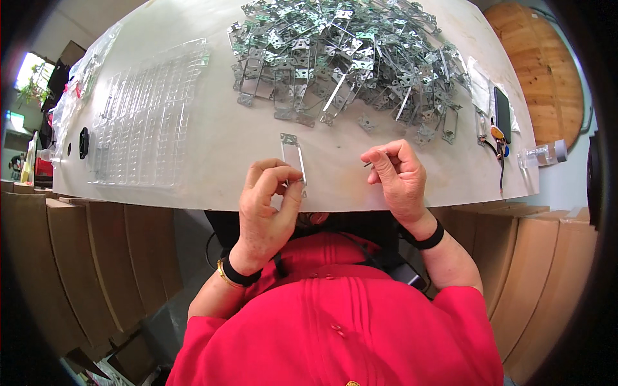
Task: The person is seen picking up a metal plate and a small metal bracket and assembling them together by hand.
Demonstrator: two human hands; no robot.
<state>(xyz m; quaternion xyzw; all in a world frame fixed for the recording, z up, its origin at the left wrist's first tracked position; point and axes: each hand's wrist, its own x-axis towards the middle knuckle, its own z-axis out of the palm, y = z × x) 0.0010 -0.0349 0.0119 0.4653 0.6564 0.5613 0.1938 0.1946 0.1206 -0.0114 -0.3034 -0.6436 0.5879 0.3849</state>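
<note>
Near the table's front edge, my left hand pinches a slim metal bracket between thumb and fingers. The bracket is a long narrow frame with a wider end plate pointing away from me; its near end is partly hidden by my fingers. To the right, my right hand is raised over the table, thumb and forefinger closed on a short dark pin. The two hands are apart. Beyond them lies a large heap of similar metal brackets, tangled together, with a few pieces loose at its near side.
A clear plastic blister tray lies at the left beside a small black object. At the right are a dark phone, a yellow-and-orange-handled tool and a clear cylinder. Cardboard boxes flank me; a round wooden board stands beyond.
</note>
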